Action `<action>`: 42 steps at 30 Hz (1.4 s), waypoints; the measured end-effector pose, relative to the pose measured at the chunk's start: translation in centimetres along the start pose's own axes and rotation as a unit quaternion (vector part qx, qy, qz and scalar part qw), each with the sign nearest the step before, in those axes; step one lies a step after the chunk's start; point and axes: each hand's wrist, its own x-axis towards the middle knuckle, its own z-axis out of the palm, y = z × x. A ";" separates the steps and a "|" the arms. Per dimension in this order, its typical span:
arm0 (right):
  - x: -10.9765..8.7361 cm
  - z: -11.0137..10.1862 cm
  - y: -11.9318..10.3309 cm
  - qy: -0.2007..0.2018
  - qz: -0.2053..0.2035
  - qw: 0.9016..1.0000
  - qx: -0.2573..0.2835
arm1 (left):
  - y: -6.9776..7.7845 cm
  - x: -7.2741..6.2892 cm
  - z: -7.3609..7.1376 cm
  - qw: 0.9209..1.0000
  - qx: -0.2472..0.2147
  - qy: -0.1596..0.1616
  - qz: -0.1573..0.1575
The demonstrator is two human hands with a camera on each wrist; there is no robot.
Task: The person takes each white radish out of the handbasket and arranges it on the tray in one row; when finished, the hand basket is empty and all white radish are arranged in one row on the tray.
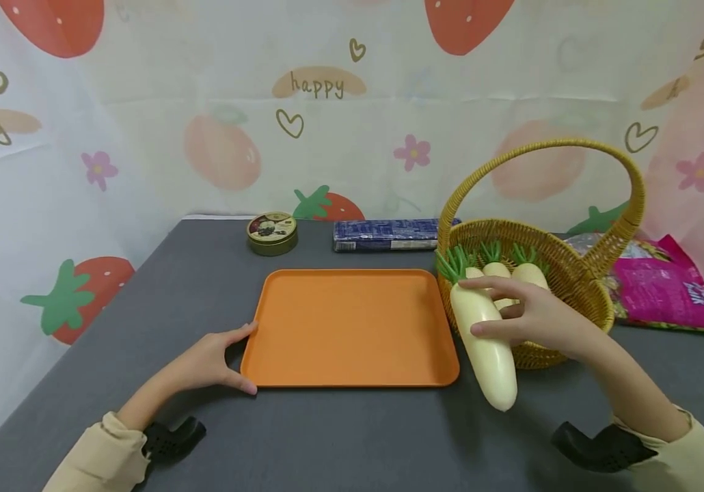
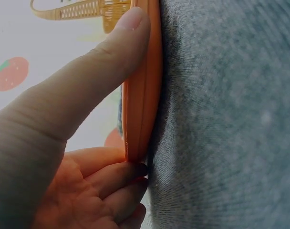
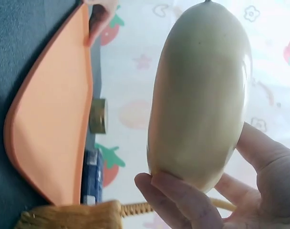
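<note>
In the head view my right hand (image 1: 530, 311) grips a white radish (image 1: 489, 362) with green leaf stubs, thumb on one side and fingers on the other. The radish hangs tilted in front of the wicker basket (image 1: 592, 301), beside the tray's right edge; its smooth body fills the middle of the right wrist view. More white radishes (image 1: 530, 274) stand in the basket, partly hidden by my hand. My left hand (image 1: 210, 359) holds the orange tray (image 1: 352, 328) at its near left corner. The left wrist view shows the thumb (image 2: 102, 71) along the rim and the fingers at the side.
Behind the tray stand a round tin (image 1: 272, 234) and a long blue box (image 1: 385, 235). A pink bag (image 1: 666, 283) lies right of the basket, whose tall handle (image 1: 549, 145) arches up. A printed cloth (image 1: 352, 157) hangs behind the grey table (image 1: 340, 437).
</note>
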 end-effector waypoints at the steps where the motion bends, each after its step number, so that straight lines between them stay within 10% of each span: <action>1: 0.3 0.2 -0.1 -0.003 -0.004 1.000 0.004 | 0.0 0.0 0.0 1.000 -0.001 0.002 0.002; 42: 11.9 8.6 -0.8 -0.057 -0.037 0.989 0.131 | -0.4 -0.3 0.6 0.999 -0.033 0.011 0.003</action>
